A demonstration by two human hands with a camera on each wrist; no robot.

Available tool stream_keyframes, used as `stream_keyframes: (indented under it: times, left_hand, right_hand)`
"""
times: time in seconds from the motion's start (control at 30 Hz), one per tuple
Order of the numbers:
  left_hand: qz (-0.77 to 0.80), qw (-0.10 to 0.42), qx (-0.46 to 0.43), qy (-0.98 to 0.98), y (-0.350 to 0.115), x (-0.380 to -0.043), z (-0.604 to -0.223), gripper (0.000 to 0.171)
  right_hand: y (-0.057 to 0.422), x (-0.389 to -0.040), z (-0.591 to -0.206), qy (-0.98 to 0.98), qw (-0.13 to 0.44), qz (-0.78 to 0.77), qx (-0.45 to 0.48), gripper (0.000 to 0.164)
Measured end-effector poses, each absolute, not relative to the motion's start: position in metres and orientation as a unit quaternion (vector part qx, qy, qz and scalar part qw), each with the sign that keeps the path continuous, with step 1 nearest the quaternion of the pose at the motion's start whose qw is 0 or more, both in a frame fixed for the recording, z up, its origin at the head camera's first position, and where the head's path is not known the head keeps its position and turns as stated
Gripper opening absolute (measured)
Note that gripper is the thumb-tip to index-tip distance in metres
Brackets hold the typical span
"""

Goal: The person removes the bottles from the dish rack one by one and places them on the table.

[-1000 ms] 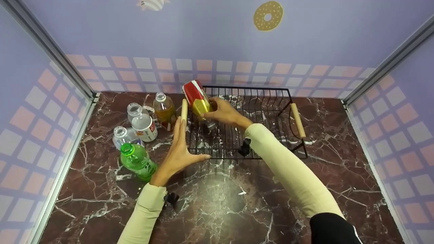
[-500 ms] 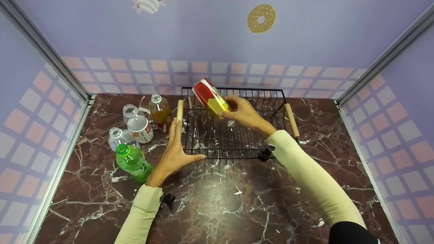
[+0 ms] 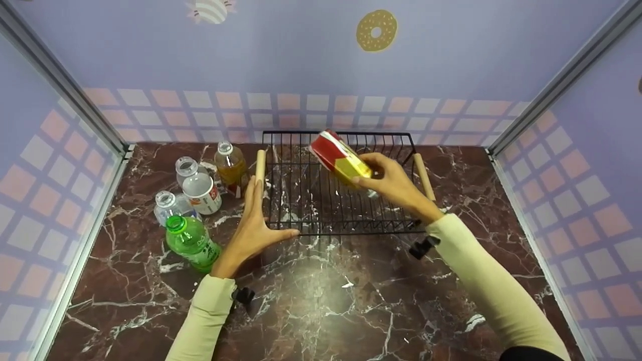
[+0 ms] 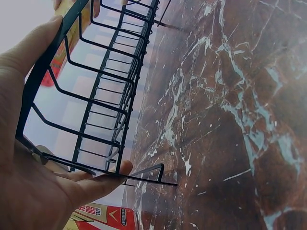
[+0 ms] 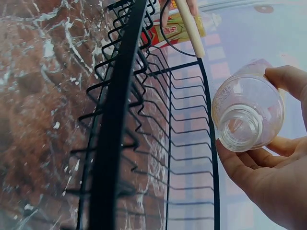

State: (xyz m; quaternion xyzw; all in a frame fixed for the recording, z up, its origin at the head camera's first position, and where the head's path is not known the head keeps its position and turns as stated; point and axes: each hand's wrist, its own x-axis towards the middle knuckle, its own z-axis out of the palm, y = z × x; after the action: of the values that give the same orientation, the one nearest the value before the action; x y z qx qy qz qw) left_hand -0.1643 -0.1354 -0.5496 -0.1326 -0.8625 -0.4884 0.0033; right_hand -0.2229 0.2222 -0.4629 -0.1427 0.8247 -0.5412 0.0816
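My right hand (image 3: 396,183) grips a plastic bottle (image 3: 337,153) with a red and yellow wrap, tilted over the black wire basket (image 3: 321,233). Its clear, uncapped neck (image 5: 237,129) faces the camera in the right wrist view, with my thumb and fingers around the bottle. At the basket's near left corner, my left hand (image 3: 251,230) rests with thumb and fingers spread straight. The thumb lies at the front rim, and the fingers reach along the end toward the left wooden handle (image 3: 260,165). In the left wrist view, the thumb (image 4: 45,36) touches the rim.
Left of the basket stand a green bottle (image 3: 193,245), two clear bottles (image 3: 200,193) (image 3: 170,205) and a bottle with amber drink (image 3: 230,168). A second wooden handle (image 3: 424,175) is at the basket's right end. Patterned walls (image 3: 301,60) enclose the dark marbled surface (image 3: 311,311).
My right hand has carried the red and yellow bottle from the basket's left end rightward to over its middle. The left hand keeps its place at the basket corner while the view shifts slightly.
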Motion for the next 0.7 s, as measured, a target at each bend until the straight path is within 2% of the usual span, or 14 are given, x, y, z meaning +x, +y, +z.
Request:
stream_keyframes:
  times: [0.27,0.7]
  left_hand:
    - [-0.496,0.003,-0.133,-0.858,-0.135,-0.165,-0.55,0.155]
    - [-0.491,-0.003,-0.128,-0.861,-0.135,-0.164,-0.548,0.156]
  right_hand:
    - [0.249,-0.199,-0.46,0.832,0.044,-0.534,-0.142,0.064]
    - [0.272,-0.158,-0.456,0.832,0.031,-0.537,-0.14,0.06]
